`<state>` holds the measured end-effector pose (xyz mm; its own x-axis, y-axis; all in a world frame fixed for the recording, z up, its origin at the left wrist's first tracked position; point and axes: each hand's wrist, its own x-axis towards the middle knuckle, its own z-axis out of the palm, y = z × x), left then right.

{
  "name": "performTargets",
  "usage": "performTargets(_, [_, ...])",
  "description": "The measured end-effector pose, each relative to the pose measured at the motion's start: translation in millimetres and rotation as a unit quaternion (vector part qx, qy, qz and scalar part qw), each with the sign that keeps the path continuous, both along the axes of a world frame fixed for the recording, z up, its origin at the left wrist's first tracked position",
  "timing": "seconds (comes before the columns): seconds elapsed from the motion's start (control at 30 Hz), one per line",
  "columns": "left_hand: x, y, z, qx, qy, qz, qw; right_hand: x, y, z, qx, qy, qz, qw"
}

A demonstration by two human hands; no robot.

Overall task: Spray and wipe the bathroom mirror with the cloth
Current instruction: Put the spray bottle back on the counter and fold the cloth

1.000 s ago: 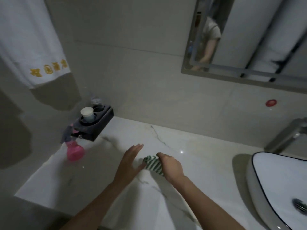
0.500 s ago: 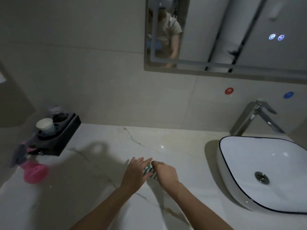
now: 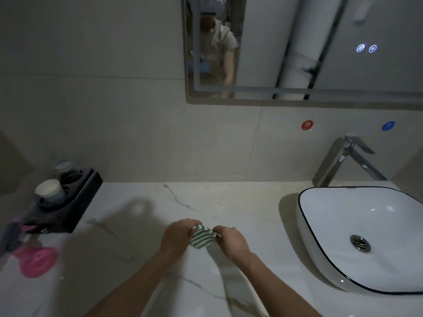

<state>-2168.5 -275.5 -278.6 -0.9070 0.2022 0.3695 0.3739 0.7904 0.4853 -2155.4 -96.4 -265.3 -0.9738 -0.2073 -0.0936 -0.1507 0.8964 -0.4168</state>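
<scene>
Gripping the small green-and-white striped cloth [image 3: 201, 237] between your left hand [image 3: 177, 236] and right hand [image 3: 231, 240], you are pinching it at both edges just above the white marble countertop [image 3: 142, 225], well below the wall-mounted mirror [image 3: 320, 53]. You are risking a dry, streaky wipe, because both hands are occupied while the pink plastic spray bottle [image 3: 34, 259] is sitting well apart at the counter's left end, and the cloth looks too bunched to cover much glass.
</scene>
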Motion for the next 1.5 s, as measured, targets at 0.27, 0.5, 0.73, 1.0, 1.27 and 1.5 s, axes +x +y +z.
performTargets(0.27, [-33, -3, 19, -0.026, 0.052, -0.06, 0.996, -39, 8, 11, 0.0, 0.12, 0.027, 0.992])
performTargets(0.5, [-25, 0, -31, -0.045, 0.039, -0.072, 0.996, -24, 12, -15, 0.04, 0.201, 0.062, 0.977])
performTargets(0.73, [49, -5, -88, -0.057, -0.021, -0.099, 0.993, 42, 10, -63, 0.021, 0.133, 0.096, 0.986])
performTargets(1.0, [94, -6, -98, -0.104, -0.129, -0.122, 0.979, 85, 15, -88, 0.022, 0.06, 0.132, 0.989])
performTargets(1.27, [91, -9, -99, -0.141, -0.151, -0.111, 0.972, 81, 30, -100, 0.02, 0.062, 0.152, 0.986])
performTargets(1.5, [49, 0, -83, -0.177, -0.113, -0.055, 0.976, 43, 23, -78, 0.012, 0.063, 0.04, 0.997])
